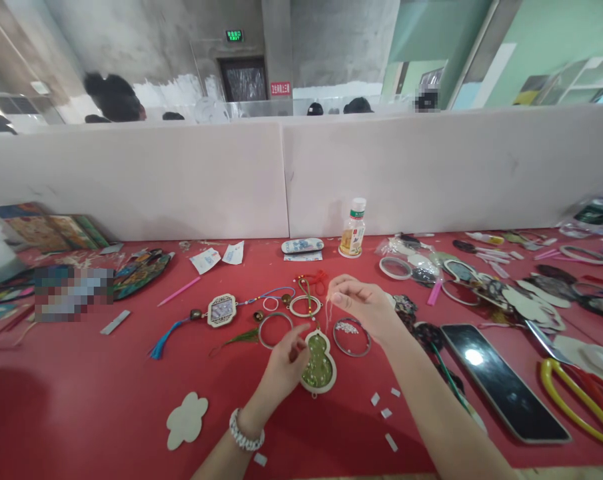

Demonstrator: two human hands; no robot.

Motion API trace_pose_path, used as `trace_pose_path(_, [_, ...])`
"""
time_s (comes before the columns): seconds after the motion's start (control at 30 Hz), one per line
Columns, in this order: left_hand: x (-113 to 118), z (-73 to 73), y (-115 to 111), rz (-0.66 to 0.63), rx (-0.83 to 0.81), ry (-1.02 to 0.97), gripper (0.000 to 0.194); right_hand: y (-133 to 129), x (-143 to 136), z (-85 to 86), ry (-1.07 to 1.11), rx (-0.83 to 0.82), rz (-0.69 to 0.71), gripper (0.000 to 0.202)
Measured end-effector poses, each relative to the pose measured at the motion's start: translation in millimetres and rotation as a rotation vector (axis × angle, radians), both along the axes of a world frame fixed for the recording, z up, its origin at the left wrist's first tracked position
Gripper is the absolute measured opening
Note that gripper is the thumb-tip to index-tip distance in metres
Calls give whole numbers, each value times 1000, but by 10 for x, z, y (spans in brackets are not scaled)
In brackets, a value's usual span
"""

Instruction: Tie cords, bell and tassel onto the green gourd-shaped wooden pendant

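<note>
My right hand (pixel 364 303) is raised above the table, thumb and fingertips pinched on a thin pale thread (pixel 329 313) that hangs down. Below it lies a gourd-shaped pendant (pixel 318 363) with a pale wooden frame and a glossy green middle. My left hand (pixel 286 360), a braided bracelet on its wrist, is at the pendant's left edge. Its fingers are curved, with the thumb apart from them, and nothing shows between them. Right of the pendant, a round ring (pixel 352 352) encloses small white beads (pixel 346 327). A red and green cord (pixel 307 297) lies above the pendant.
On the red table (pixel 106 400), an octagonal charm (pixel 222 311) with a blue tassel lies left. A cloud-shaped wooden piece (pixel 187 420) is nearer. At right are a black phone (pixel 504 380) and yellow-handled scissors (pixel 576 407). A small bottle (pixel 352 230) stands before the white partition (pixel 181 180).
</note>
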State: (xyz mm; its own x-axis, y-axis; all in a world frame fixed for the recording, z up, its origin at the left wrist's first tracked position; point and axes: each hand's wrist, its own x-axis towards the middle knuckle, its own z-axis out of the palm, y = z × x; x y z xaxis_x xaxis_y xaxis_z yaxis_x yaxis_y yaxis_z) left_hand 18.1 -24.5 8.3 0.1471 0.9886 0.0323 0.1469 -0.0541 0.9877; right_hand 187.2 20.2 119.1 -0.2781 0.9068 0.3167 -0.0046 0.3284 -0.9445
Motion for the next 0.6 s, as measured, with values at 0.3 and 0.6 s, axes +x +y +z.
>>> trace_pose_path(0.3, [4, 552, -101, 149, 332, 84, 26, -94, 14, 85, -132, 49, 9, 12])
trace_pose_path(0.6, [113, 1167, -35, 223, 584, 329, 13, -164, -5, 135, -209, 22, 2, 13])
